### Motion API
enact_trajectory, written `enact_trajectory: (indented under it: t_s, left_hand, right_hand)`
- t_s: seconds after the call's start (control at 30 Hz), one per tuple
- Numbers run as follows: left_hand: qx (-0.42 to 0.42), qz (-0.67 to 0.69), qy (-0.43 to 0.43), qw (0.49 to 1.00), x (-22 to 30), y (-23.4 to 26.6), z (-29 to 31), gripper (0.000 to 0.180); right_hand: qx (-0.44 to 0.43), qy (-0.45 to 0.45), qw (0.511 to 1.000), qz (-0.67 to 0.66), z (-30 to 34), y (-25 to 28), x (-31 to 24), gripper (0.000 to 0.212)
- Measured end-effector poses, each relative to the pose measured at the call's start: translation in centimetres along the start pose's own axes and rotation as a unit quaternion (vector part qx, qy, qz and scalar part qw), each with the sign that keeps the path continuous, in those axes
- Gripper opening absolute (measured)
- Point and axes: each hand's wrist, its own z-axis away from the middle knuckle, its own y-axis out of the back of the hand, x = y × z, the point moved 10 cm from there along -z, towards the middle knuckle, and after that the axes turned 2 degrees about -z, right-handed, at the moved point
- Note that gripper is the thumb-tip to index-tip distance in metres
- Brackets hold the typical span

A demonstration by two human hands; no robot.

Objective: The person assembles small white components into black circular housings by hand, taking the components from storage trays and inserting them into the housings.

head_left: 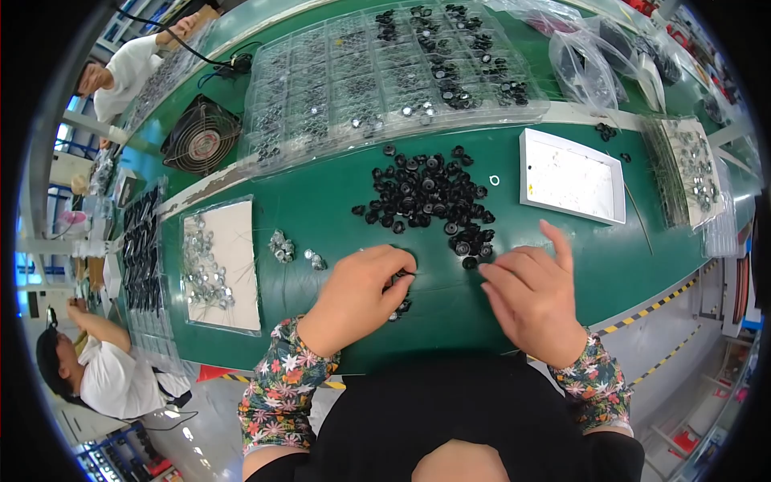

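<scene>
My left hand point(359, 291) is closed in a pinch, with a small dark piece, seemingly a black round part, just showing between its fingertips. Below those fingers, a few dark and silvery parts point(399, 309) lie partly hidden. My right hand point(534, 297) has its fingers apart, and its fingertips come close to a black round part point(470, 263) at the near edge of the heap. That heap of small black round parts point(426, 189) spreads over the green tabletop point(321, 193) beyond both hands. Two small clusters of silvery parts point(281, 247) sit left of it.
Farther back stands a clear compartment tray point(313, 88) with silver and black parts. A white box lid point(572, 177) lies right of the heap, a board with silvery parts point(233, 269) at left. A black fan point(201, 136) stands at back left. Two people point(120, 369) work at left.
</scene>
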Motion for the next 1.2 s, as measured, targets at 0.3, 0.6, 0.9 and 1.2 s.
enact_trajectory:
  t_s: [0.3,0.6,0.9,1.2]
  left_hand:
    - [-0.015,-0.043,-0.058,0.997,0.7,-0.7,1.0,0.011]
    - [0.106,-0.063,-0.019,0.992,-0.1,3.2,3.5,0.013]
    - [0.175,-0.237,0.056,0.954,-4.1,7.1,5.5,0.020]
    - [0.228,-0.139,0.039,0.963,-5.1,6.4,6.2,0.019]
  right_hand:
    - [-0.086,0.093,0.991,-0.043,-0.7,-5.4,-3.3,0.035]
    - [-0.123,0.137,0.982,-0.034,-0.6,-5.7,-4.1,0.026]
    - [-0.033,0.163,0.984,-0.069,-4.7,-4.5,-5.5,0.011]
    - [-0.050,0.188,0.977,-0.088,-8.2,-11.7,-8.0,0.011]
